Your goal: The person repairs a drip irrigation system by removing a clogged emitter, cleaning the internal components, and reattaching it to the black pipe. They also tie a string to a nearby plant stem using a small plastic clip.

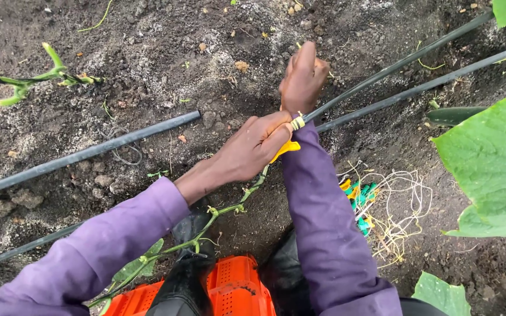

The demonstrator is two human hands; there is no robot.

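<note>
Left hand (pixel 253 149) sat at frame centre, fingers curled shut around a yellow clip (pixel 285 148) and the top of a green vine stem (pixel 229 209); thumb pressed on the clip. The stem ran from the hand toward 7 o'clock, down past the purple sleeve (pixel 106 246) to a leaf near the bottom edge. Right hand (pixel 303 79) was just at 1 o'clock of the left one, fingers bunched closed; what it pinched could not be told, though pale twine (pixel 297 122) showed wrapped at its wrist side, touching the clip. Two black drip hoses (pixel 393 64) ran from the hands toward 2 o'clock; another black hose (pixel 89 153) lay at 9 o'clock on dark soil (pixel 165 52). Tangle of pale string with green and yellow clips (pixel 361 202) lay at 4 o'clock. Orange crate (pixel 235 289) at 6 o'clock, between black boots (pixel 185 275). Big green leaf (pixel 493 158) at 3 o'clock.
</note>
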